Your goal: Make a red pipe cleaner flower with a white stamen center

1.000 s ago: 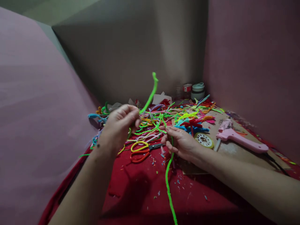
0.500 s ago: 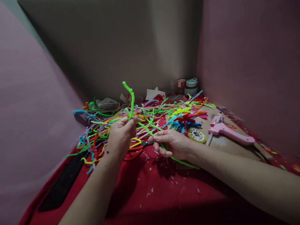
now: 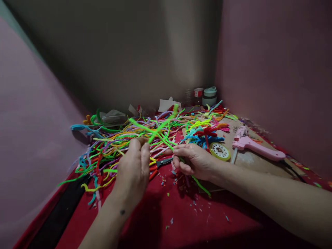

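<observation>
Bright green pipe cleaners (image 3: 164,139) cross in an X in front of my hands. My right hand (image 3: 190,158) pinches one strand between thumb and fingers, and its tail hangs below the palm. My left hand (image 3: 133,166) is closed around the other strand, which slants up to the right from the fingers; a green end sticks out at the left of the hand. The left fingertips are partly hidden by the back of the hand. Between the hands, scissors (image 3: 164,162) with red and yellow handles lie on the red cloth (image 3: 181,214).
A heap of multicoloured pipe cleaners (image 3: 109,141) spreads behind my hands. To the right are a yellow-rimmed spool (image 3: 220,151) and a pink glue gun (image 3: 259,147) on a board (image 3: 249,166). A lidded jar (image 3: 209,97) stands at the back. A black strip (image 3: 62,214) lies at left.
My left hand has come down and turned, its back now facing me. The green strand it holds has swung from upright to slanting across the other. My right hand keeps its pinch.
</observation>
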The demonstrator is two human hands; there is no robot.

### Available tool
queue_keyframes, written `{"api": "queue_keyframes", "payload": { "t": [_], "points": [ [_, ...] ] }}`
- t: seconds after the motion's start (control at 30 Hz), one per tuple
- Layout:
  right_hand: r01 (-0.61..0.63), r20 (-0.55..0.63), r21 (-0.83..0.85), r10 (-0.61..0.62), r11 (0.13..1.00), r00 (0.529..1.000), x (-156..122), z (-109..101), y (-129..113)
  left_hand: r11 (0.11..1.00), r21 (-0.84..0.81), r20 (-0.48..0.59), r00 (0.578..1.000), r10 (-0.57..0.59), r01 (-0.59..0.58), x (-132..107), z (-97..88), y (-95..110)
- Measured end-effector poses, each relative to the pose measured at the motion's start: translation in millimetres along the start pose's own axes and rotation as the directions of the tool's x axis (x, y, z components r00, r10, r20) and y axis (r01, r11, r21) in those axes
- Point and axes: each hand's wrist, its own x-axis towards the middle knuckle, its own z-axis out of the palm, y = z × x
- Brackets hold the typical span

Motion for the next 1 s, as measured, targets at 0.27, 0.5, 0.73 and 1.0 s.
{"api": "queue_keyframes", "payload": {
  "t": [0.27,0.5,0.73,1.0],
  "points": [
    [0.108,-0.041,-0.249,-0.122,0.963,0.992,-6.2,7.9,0.3,0.966,-0.222,0.404,0.914,-0.031,0.131,-8.0,20.6,0.9],
    [0.144,-0.036,-0.463,-0.181,0.875,0.983,-13.6,13.3,1.7,0.872,-0.356,0.561,0.823,-0.087,0.335,-9.0,23.4,-2.1],
    [0.124,-0.122,-0.471,-0.204,0.873,0.971,-11.6,9.8,-0.3,0.831,-0.351,0.63,0.765,-0.132,0.433,0.2,3.8,-16.3],
    [0.146,-0.058,-0.448,-0.192,0.882,0.98,-14.6,13.8,-1.5,0.811,-0.39,0.541,0.821,-0.181,0.436,-5.5,6.3,-11.5]
  ]
}}
